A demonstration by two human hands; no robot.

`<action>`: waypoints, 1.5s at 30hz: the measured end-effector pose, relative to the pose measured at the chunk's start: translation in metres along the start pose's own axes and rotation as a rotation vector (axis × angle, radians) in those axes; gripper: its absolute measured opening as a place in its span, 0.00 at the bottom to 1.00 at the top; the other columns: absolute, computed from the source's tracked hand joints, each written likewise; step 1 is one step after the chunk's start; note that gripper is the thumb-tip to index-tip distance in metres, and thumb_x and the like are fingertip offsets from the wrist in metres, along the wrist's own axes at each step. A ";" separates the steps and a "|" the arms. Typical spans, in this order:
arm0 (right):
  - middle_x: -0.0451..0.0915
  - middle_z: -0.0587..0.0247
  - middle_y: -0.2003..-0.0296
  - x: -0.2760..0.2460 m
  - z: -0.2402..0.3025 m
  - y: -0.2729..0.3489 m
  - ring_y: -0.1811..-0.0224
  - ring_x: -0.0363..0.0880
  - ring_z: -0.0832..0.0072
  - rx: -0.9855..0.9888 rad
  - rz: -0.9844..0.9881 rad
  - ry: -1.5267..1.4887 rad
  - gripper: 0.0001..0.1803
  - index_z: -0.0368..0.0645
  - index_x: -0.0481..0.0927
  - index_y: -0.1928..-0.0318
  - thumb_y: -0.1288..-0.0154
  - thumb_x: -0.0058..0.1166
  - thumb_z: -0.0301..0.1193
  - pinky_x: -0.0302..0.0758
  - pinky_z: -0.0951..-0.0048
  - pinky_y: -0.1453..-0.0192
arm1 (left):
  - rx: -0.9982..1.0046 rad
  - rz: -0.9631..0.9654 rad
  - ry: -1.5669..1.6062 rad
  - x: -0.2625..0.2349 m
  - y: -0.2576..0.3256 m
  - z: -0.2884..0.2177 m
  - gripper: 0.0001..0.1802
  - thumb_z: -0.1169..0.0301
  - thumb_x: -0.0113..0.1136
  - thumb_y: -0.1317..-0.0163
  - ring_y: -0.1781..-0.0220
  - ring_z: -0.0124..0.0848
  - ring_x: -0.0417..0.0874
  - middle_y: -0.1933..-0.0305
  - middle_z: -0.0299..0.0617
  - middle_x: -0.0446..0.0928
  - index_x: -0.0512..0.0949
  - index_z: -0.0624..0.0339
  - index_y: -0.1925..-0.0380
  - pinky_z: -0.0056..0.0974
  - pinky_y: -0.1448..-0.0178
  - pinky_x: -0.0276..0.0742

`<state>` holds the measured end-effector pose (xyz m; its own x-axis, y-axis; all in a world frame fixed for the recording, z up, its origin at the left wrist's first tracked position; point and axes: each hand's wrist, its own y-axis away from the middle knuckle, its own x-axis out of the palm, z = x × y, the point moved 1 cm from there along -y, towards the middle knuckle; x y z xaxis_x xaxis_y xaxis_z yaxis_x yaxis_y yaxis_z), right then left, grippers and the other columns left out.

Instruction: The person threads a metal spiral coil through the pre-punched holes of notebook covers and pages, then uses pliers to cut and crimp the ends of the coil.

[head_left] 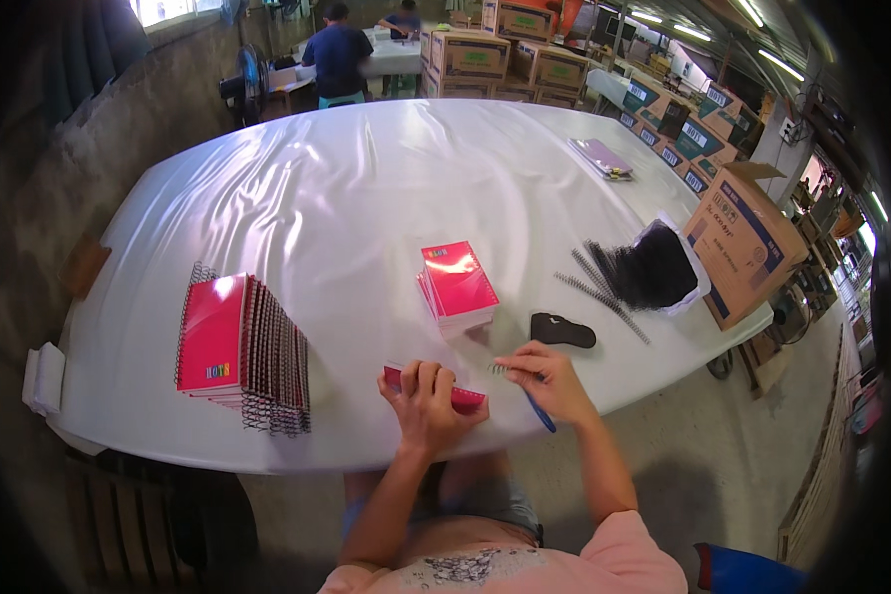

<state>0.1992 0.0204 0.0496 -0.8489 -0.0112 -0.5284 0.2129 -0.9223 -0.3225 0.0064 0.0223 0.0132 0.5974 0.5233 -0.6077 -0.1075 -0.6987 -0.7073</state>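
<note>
Near the front edge of the table, my left hand (432,404) is closed around a small red notebook (468,399), mostly hidden under the fingers. Just to its right, my right hand (549,384) is closed on a slim tool with a blue handle (542,414); its working end is hidden. A bit of dark wire coil (498,368) shows at the fingertips of that hand, its far end out of sight. Beyond my hands stands a stack of red-covered notebooks (457,280) with punched edges. A dark, shoe-sole-shaped pad (562,331) lies beyond my right hand.
Left on the white-covered table (356,198) stands a pile of coil-bound red notebooks (213,327). At right, loose black coils (604,292) lie by a bag of black coils (663,267) and a cardboard box (742,243). A purple pack (601,158) lies farther back. Two people sit beyond.
</note>
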 end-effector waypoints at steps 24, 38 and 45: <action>0.76 0.63 0.74 0.004 0.047 0.010 0.78 0.70 0.77 0.354 0.216 -0.106 0.21 0.46 0.74 0.44 0.40 0.58 0.29 0.70 0.76 0.70 | 0.112 0.017 -0.064 0.000 0.001 0.011 0.27 0.43 0.70 0.65 0.58 0.35 0.68 0.67 0.34 0.68 0.74 0.50 0.73 0.57 0.43 0.51; 0.77 0.60 0.77 0.013 0.021 0.015 0.71 0.77 0.68 0.168 0.213 0.148 0.11 0.41 0.79 0.57 0.34 0.52 0.33 0.71 0.68 0.68 | 0.090 0.084 0.108 -0.008 -0.001 0.017 0.25 0.44 0.68 0.58 0.48 0.37 0.69 0.60 0.37 0.72 0.74 0.54 0.75 0.52 0.45 0.54; 0.78 0.62 0.71 0.029 0.011 0.027 0.69 0.76 0.78 0.145 -0.132 -0.121 0.10 0.40 0.81 0.57 0.40 0.59 0.27 0.73 0.77 0.65 | 0.025 0.113 0.069 -0.010 -0.002 0.007 0.22 0.48 0.70 0.57 0.49 0.38 0.68 0.64 0.37 0.71 0.77 0.53 0.75 0.55 0.40 0.51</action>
<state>0.1749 -0.0088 0.0337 -0.9186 0.0752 -0.3881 0.0317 -0.9646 -0.2620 -0.0048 0.0215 0.0184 0.6334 0.4064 -0.6585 -0.1970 -0.7383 -0.6451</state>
